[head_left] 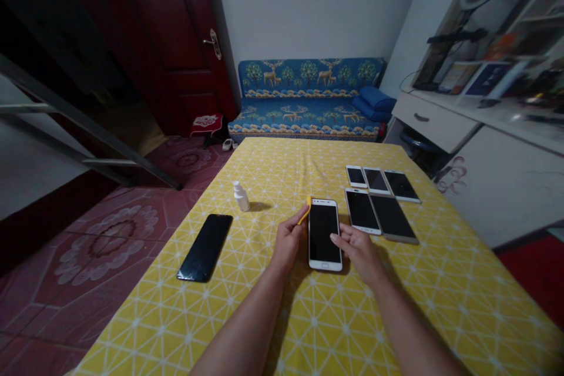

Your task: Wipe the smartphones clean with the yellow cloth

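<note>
A white smartphone [325, 235] with a dark screen is in front of me, screen up. My right hand [356, 247] grips its right edge, the thumb lying over the screen. At the phone's left side, my left hand [288, 238] is closed on a thin yellow tool [305, 214]. The tool's wider tip touches the phone's upper left corner; its exact kind is not clear. To the left lies a large black smartphone [205, 248], and a small white bottle [241, 196] stands beyond it.
Several phones [363, 211] lie in two rows to the right on the yellow patterned tablecloth [247, 311]. Past the far table edge is a blue sofa [304, 111]. A white cabinet [497, 170] stands at the right, a metal ladder-like frame [101, 129] at the left.
</note>
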### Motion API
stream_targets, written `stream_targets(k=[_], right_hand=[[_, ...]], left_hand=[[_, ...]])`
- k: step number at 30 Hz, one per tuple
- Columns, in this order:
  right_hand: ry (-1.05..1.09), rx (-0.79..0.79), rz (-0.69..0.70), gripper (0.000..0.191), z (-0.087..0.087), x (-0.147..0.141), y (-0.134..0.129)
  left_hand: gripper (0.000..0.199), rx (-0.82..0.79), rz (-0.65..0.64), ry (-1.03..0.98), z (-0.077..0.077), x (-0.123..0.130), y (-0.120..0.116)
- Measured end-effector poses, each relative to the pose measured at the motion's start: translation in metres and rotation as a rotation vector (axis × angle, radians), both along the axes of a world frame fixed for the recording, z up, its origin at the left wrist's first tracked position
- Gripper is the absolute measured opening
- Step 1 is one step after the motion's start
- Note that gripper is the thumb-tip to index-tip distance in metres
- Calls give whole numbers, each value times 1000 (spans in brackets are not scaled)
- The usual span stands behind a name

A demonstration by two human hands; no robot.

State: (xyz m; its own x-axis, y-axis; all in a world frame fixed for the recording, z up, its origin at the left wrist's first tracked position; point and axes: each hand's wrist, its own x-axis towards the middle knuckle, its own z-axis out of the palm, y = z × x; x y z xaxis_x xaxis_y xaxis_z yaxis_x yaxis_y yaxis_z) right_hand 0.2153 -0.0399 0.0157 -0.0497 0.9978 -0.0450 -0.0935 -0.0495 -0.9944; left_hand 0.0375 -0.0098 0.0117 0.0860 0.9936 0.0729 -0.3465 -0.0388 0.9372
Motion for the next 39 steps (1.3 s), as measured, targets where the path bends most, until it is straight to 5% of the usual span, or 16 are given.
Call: stream_targets(k=[14, 26, 39], right_hand=[[-67, -99, 95, 53, 7, 14, -1], [-95, -147, 66, 61, 7, 33, -2], [-193, -108, 263, 60, 10, 38, -2]], left_hand=[[32, 4, 67, 5, 8, -3, 0], [37, -109, -77, -58, 1, -3, 1], [39, -123, -169, -27, 4, -3, 0]])
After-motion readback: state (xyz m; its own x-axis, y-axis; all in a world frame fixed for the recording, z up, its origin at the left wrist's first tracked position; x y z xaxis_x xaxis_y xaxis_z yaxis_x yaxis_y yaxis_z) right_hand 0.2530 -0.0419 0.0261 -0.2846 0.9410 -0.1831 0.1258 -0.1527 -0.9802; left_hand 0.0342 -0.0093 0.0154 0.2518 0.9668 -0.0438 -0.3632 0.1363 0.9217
